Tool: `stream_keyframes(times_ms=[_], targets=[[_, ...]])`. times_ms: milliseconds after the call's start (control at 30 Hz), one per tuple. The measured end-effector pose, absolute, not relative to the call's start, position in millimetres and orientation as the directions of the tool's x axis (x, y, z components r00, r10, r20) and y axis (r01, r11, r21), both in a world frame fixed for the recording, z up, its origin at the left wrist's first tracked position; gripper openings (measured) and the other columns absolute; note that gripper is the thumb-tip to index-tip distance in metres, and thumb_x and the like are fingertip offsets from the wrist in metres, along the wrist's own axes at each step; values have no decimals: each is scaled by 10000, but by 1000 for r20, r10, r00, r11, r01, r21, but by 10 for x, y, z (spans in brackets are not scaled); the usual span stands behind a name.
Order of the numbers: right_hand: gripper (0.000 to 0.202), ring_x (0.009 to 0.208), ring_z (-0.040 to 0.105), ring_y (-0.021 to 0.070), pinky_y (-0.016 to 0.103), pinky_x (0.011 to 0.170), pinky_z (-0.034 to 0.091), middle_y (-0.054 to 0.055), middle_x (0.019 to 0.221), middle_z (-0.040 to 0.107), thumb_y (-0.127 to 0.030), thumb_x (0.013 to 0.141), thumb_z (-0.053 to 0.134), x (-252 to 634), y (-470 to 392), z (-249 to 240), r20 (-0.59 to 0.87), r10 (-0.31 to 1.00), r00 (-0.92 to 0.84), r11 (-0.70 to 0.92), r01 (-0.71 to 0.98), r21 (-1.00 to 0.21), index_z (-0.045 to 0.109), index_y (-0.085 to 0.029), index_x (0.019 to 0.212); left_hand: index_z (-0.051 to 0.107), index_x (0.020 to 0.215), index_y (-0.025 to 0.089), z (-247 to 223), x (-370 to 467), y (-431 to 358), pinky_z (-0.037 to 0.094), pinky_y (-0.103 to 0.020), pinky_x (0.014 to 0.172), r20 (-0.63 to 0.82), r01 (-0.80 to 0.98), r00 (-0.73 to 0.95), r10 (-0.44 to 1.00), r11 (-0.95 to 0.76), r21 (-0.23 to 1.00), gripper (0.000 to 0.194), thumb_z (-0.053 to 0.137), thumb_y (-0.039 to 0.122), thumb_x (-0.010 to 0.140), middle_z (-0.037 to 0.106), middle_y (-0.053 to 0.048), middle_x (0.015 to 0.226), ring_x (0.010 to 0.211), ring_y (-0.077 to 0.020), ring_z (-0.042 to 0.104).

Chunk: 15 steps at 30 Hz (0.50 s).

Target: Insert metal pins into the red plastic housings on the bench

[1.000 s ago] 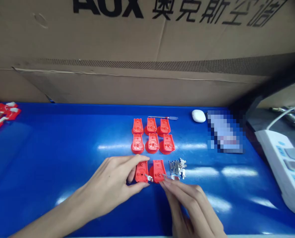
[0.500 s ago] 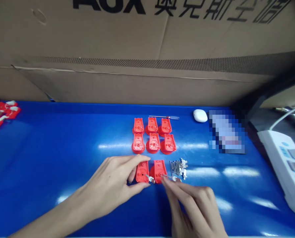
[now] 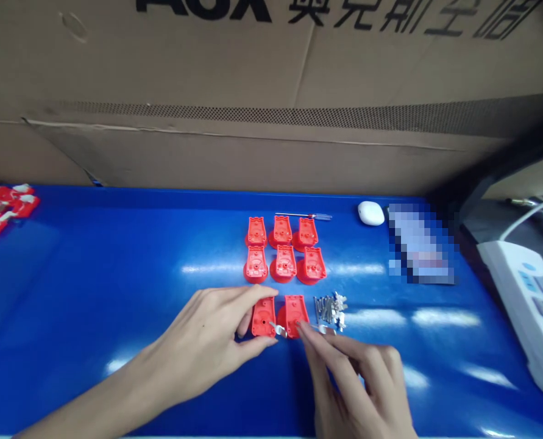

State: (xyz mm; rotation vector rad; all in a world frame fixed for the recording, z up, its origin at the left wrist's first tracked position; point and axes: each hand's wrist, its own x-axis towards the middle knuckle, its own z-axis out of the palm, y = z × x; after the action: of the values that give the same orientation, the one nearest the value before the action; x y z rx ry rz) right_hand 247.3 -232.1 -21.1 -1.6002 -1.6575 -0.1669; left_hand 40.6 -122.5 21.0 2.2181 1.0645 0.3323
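My left hand (image 3: 209, 341) reaches in from the left, with thumb and fingers curled around a red plastic housing (image 3: 264, 314). A small metal part with a white piece (image 3: 280, 330) rests at that housing's lower right corner. My right hand (image 3: 360, 375) pinches a similar small metal part with a white piece (image 3: 324, 329) at the second red housing (image 3: 294, 310); the fingertips cover that housing's lower right corner and part of the piece. Just right of it lies a pile of small metal parts (image 3: 328, 308), some with white ends.
Several red housings (image 3: 283, 263) stand in two rows farther back, with a screwdriver (image 3: 311, 216) behind them. A white rounded case (image 3: 370, 213) and a blurred-out flat item (image 3: 420, 244) lie right. Red-and-white parts (image 3: 6, 207) sit far left; a white power strip (image 3: 518, 305) stands right.
The right fingertips have shifted slightly at the second housing, and less of the thin metal part shows. My left hand keeps its hold; the whole view has moved a little.
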Motion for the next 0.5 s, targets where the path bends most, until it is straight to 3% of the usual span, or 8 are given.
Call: stream_keyframes(times_ms=[133, 300, 500], targets=[[259, 802, 559, 162, 291, 692, 450, 46, 990, 746, -96, 1034, 747, 2447, -2318, -229, 626, 770, 123, 147, 921, -362, 835, -238, 1232, 640, 1465, 342, 209, 409, -1218, 438, -238, 625, -54, 612, 632, 773, -454, 648, 551, 856, 316, 959, 640, 76, 790, 654, -131, 605], [351, 811, 555, 179, 309, 735, 481, 61, 1033, 754, -45, 1037, 693, 2466, -2356, -213, 573, 814, 100, 111, 940, -321, 835, -273, 1265, 638, 1476, 335, 190, 396, -1231, 447, -244, 633, -47, 612, 634, 772, -464, 640, 548, 845, 332, 969, 657, 63, 810, 667, -138, 615], [190, 725, 676, 161, 307, 670, 520, 27, 899, 781, -124, 982, 818, 2467, -2370, -25, 680, 710, 184, 207, 868, -451, 838, -232, 1137, 622, 1477, 335, 168, 388, -1235, 442, -249, 635, -24, 594, 647, 762, -484, 642, 551, 840, 318, 971, 640, 71, 799, 657, -137, 596]])
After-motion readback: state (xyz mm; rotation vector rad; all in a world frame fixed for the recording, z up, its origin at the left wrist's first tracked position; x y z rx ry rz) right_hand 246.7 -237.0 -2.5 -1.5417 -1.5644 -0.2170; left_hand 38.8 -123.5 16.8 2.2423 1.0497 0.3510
